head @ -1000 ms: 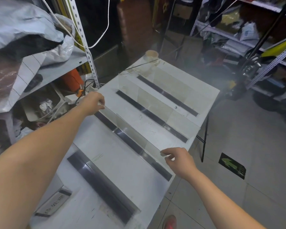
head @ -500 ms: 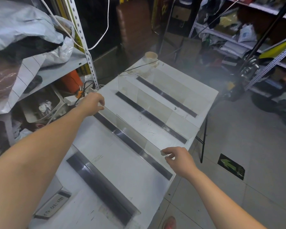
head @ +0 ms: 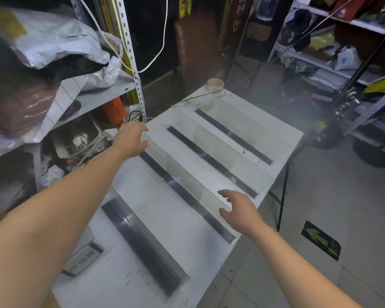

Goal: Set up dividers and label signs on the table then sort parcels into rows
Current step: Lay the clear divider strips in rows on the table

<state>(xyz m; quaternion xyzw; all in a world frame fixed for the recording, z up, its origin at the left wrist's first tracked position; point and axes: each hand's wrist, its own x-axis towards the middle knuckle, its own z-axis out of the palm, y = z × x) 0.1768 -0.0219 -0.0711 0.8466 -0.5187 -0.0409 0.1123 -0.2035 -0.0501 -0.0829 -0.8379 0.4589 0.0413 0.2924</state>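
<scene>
Both hands are hovering with fingers spread, gripping nothing, left hand (head: 131, 138) and right hand (head: 238, 210) at opposite ends of the clear divider (head: 180, 181) standing across the table (head: 165, 218), which probably is needing squaring parallel to the next divider (head: 216, 147).

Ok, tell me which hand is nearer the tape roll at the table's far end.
Left. The left hand is at the far-left end of the clear divider between the hands, closer to the tape roll; the right hand is at its near-right end.
</scene>
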